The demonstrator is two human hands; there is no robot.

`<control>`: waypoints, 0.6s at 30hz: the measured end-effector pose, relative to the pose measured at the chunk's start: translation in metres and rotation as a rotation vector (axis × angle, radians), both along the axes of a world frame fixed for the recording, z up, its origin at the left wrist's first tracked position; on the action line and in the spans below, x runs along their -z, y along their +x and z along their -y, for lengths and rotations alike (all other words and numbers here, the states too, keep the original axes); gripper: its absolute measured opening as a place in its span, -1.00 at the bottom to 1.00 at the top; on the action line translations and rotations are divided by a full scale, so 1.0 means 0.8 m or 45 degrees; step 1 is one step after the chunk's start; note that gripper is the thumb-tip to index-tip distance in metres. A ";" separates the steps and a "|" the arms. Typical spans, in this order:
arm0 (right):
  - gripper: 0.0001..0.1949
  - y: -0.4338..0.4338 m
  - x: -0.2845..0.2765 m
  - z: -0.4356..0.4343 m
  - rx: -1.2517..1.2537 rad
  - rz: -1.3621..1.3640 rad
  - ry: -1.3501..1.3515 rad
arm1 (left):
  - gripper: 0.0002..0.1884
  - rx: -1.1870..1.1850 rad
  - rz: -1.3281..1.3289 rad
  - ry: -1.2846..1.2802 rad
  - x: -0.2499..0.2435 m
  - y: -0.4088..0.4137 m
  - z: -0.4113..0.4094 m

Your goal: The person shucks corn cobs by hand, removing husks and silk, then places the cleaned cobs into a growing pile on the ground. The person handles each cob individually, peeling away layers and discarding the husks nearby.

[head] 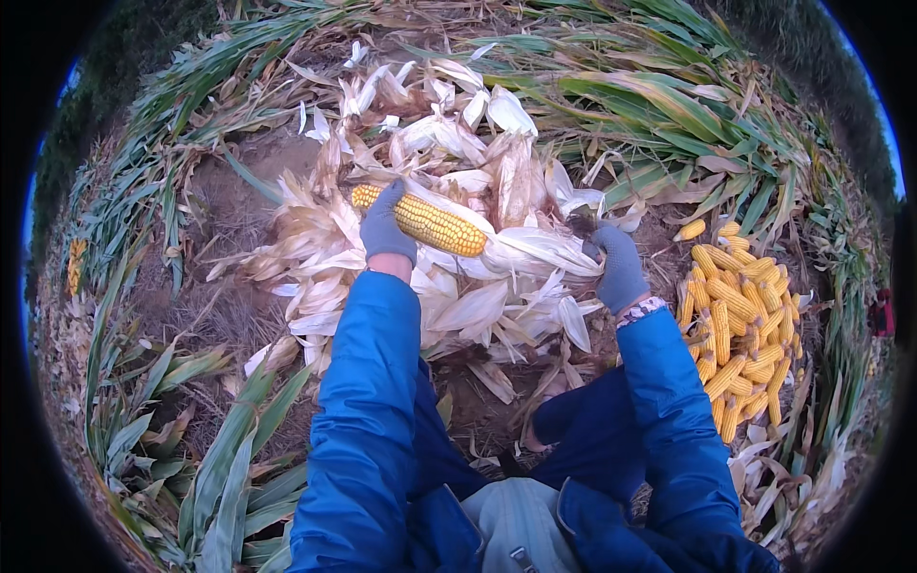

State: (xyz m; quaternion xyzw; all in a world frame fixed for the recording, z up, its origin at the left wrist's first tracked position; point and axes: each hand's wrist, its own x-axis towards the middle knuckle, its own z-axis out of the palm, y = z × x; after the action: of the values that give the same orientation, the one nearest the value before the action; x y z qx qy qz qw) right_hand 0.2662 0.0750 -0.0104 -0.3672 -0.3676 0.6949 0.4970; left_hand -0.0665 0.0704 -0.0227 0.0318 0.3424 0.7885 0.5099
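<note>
A yellow ear of corn point(438, 223) lies slantwise in my left hand point(387, 228), which wears a grey glove and grips it near its left end. Pale husk leaves point(548, 251) run from the cob's right end towards my right hand point(620, 268). That hand, gloved in grey too, is closed around the gathered husk, with dark dry silk point(584, 220) beside the fingers. The kernels facing me are bare, while a strip of husk lies along the cob's far side. Beneath both hands spreads a heap of stripped husks point(473, 308).
To the right lies a pile of husked corn ears point(738, 315). Cut green cornstalks point(659, 107) cover the ground at the far side, and more corn leaves point(229, 458) lie at the lower left. Bare soil point(243, 193) shows left of the husks. A smaller group of yellow ears point(76, 265) sits at far left.
</note>
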 end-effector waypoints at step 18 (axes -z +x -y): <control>-0.43 -0.142 -0.055 -0.006 -0.040 0.685 0.867 | -0.17 0.220 -1.068 0.004 -0.010 0.103 0.017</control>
State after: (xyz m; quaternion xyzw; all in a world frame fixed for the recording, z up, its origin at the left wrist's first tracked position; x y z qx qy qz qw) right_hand 0.1527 0.0796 0.0338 -0.3445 -0.6979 0.4210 0.4658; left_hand 0.0157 0.0565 -0.0148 0.3791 0.5150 0.6622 0.3906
